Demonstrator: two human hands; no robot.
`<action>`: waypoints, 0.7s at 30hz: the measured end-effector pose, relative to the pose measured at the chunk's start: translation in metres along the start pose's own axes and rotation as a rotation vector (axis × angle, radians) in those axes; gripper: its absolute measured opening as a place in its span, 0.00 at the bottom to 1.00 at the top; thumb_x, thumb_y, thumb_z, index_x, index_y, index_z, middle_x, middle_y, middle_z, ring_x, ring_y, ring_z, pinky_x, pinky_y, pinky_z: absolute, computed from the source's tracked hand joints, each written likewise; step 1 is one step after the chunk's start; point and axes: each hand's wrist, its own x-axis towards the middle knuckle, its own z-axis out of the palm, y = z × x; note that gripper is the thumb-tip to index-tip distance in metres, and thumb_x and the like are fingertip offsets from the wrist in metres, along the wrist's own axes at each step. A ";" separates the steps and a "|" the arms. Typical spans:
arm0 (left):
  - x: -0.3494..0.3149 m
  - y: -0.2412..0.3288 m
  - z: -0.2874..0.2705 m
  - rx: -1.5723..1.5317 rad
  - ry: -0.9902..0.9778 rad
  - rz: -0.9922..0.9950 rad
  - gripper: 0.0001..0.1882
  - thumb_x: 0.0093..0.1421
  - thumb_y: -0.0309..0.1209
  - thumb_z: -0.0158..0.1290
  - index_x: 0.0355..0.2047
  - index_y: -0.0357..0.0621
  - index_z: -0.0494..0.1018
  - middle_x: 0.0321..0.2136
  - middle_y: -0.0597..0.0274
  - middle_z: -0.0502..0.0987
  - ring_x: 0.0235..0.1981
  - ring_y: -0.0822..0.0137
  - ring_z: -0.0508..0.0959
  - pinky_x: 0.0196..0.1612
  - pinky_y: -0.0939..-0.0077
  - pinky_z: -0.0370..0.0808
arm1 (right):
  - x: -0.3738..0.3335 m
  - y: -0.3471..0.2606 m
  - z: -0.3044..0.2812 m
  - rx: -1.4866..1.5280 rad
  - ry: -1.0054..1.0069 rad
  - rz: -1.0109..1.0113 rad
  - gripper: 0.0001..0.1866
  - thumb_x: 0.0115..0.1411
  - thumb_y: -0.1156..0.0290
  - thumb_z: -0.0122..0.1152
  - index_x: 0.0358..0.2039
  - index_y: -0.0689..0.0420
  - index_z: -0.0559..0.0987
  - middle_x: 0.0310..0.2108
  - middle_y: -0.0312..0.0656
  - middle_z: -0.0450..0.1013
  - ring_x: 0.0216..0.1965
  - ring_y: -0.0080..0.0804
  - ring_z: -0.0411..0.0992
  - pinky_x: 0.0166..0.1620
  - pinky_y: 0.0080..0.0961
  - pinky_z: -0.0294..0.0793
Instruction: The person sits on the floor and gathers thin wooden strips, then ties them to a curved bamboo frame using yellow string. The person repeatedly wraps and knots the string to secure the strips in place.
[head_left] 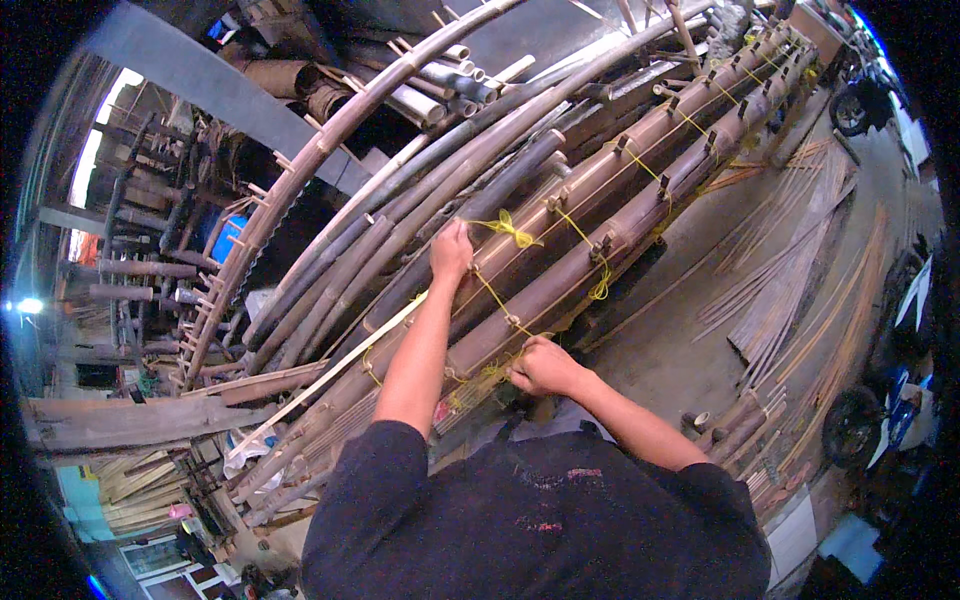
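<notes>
Two long brown bamboo poles (628, 230) run side by side in front of me, with short pegs along them. Thin yellow string (493, 292) spans from one to the other. At the far pole, my left hand (452, 250) is closed on a yellow string whose looped bundle (516, 233) trails to the right over the bamboo. By the near pole's lower side, my right hand (545, 367) is curled into a fist beside the yellow string; what lies inside its fingers is hidden. Another loose yellow string loop (600, 280) hangs from a peg farther along.
A curved bamboo pole with pegs (290, 185) and several stacked poles (420, 215) lie beyond. Thin bamboo strips (790, 255) cover the floor at right, near a motorcycle wheel (850, 427). A pale bamboo strip (335, 372) slants past my left forearm.
</notes>
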 end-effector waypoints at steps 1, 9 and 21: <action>0.008 0.001 -0.004 0.011 -0.066 0.059 0.17 0.64 0.42 0.44 0.39 0.45 0.77 0.37 0.42 0.77 0.41 0.41 0.76 0.44 0.51 0.72 | 0.003 0.003 0.006 -0.084 -0.010 0.025 0.12 0.56 0.62 0.54 0.21 0.54 0.78 0.19 0.46 0.74 0.28 0.46 0.75 0.46 0.40 0.72; -0.096 -0.022 -0.133 0.215 -0.154 -0.046 0.18 0.64 0.38 0.42 0.42 0.35 0.72 0.39 0.35 0.76 0.41 0.36 0.75 0.46 0.45 0.70 | 0.022 -0.076 0.075 1.044 -0.006 0.436 0.15 0.59 0.56 0.58 0.40 0.53 0.74 0.35 0.46 0.74 0.42 0.43 0.72 0.46 0.35 0.70; -0.204 -0.138 -0.073 -0.209 0.172 0.284 0.26 0.63 0.41 0.46 0.60 0.46 0.61 0.54 0.42 0.69 0.60 0.47 0.65 0.60 0.30 0.49 | 0.242 -0.114 0.069 0.403 -0.039 0.026 0.20 0.63 0.49 0.46 0.39 0.48 0.81 0.36 0.50 0.76 0.48 0.56 0.70 0.56 0.54 0.62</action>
